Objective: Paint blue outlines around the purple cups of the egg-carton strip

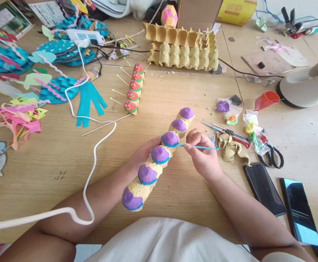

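My left hand grips an egg carton strip from its left side, with part of my fingers hidden behind it. The strip slants across the middle of the view, its row of bumps capped in purple. Blue lines edge the four nearer purple caps; on the two farthest I see none. In my right hand, thumb and fingers pinch a thin blue stick, whose left end meets the blue edge of the third cap from the far end.
Behind lie a red-faced carton caterpillar and stacked egg cartons. A white cable loops across the left. To the right are a utility knife, carton scraps, scissors, clay bags and two phones.
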A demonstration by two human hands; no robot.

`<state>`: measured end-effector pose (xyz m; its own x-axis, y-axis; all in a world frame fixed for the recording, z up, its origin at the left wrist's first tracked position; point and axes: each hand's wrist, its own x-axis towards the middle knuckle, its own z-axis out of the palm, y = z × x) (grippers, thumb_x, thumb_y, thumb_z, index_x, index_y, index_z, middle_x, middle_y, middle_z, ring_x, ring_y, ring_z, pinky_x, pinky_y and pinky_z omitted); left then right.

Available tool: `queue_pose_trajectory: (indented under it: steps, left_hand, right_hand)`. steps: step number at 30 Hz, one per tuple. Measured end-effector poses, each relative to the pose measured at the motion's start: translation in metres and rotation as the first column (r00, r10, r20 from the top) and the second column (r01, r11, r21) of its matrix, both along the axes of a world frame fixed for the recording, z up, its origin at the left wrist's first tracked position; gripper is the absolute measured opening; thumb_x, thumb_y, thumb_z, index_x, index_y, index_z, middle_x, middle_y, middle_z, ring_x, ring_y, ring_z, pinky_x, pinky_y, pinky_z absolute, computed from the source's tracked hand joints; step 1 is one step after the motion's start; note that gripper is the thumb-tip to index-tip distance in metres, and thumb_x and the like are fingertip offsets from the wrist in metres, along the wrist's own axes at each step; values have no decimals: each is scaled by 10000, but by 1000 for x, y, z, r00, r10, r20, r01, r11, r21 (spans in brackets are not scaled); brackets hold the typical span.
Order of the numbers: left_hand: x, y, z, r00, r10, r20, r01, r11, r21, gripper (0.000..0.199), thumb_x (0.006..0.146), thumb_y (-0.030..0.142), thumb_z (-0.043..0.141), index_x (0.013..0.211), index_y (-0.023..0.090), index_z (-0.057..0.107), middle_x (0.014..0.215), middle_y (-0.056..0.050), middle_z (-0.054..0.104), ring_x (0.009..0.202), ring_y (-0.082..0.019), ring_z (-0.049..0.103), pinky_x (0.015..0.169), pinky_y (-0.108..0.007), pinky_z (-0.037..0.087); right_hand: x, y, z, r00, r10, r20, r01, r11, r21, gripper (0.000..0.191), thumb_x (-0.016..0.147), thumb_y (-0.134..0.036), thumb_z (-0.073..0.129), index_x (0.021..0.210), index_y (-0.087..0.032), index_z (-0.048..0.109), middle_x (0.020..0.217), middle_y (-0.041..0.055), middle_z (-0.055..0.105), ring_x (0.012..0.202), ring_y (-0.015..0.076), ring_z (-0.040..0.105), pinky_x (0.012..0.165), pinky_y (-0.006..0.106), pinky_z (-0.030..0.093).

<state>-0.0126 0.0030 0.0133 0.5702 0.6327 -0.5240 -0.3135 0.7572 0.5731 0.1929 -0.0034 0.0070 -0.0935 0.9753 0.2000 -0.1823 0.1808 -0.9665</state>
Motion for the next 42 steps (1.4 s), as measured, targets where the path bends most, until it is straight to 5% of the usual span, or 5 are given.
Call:
queue_pose_trajectory:
  steps: [8, 17, 42]
  left_hand:
    - [8, -8, -6, 970, 242, -22, -237, 961, 145, 201, 899, 422, 733, 814, 242, 712, 653, 5, 647, 564, -142, 596, 555, -256, 444]
    - [11, -8, -6, 942, 337, 7, -333, 927, 174, 243, 884, 406, 781, 770, 198, 730, 640, 7, 640, 510, -108, 531, 514, -232, 438]
    - [12, -10, -3, 950, 311, 10, -309, 941, 134, 246, 884, 425, 779, 780, 218, 697, 661, 12, 643, 512, -122, 538, 517, -258, 458]
  right_hand:
    - [-1, -5, 8, 973, -55, 225, 4, 975, 221, 196, 894, -203, 781, 773, -244, 632, 870, 1, 515, 854, 184, 513, 831, 374, 417]
    - [0, -2, -6, 999, -7, 33, 6, 1000, 27, 235, 892, -303, 819, 764, -240, 631, 875, 0, 486, 856, 187, 482, 812, 366, 371]
    - [-10, -8, 2, 991, -85, 108, 83, 996, 21, 302, 886, -366, 824, 732, -239, 598, 837, -5, 488, 829, 183, 491, 827, 375, 413]
